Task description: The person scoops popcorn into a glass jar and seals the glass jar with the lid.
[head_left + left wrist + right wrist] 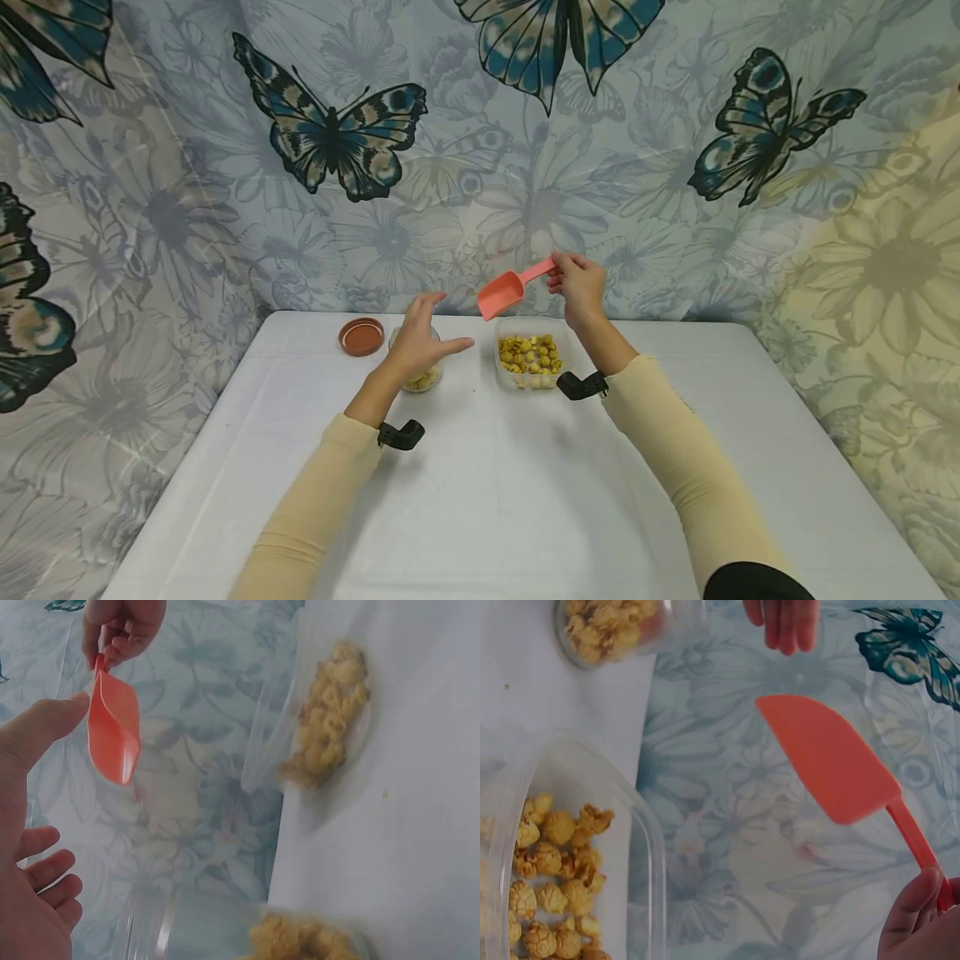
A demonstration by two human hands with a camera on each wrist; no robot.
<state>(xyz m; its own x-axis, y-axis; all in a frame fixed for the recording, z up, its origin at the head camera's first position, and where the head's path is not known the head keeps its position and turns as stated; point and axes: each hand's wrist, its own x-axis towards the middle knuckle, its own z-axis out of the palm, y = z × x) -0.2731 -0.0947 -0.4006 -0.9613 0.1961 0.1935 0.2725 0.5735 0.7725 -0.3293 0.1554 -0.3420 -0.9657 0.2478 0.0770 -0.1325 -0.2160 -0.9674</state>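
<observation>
My right hand [581, 287] pinches the handle of a coral-pink scoop [501, 295], held in the air above the back of a clear plastic tub [531, 382]. Inside the scoop no popcorn shows in the left wrist view. Yellow caramel popcorn [551, 896] covers the tub's bottom. My left hand [417, 337] is spread, thumb apart from the fingers, over a clear jar [422, 385] and partly hides it. Popcorn [300, 937] lies in the bottom of that jar, which stands upright without a lid.
A brown round lid [362, 337] lies left of the jar, near the back edge of the white-covered table [480, 500]. Behind the table hangs a butterfly-print cloth [450, 233]. A small crumb [385, 793] lies between jar and tub.
</observation>
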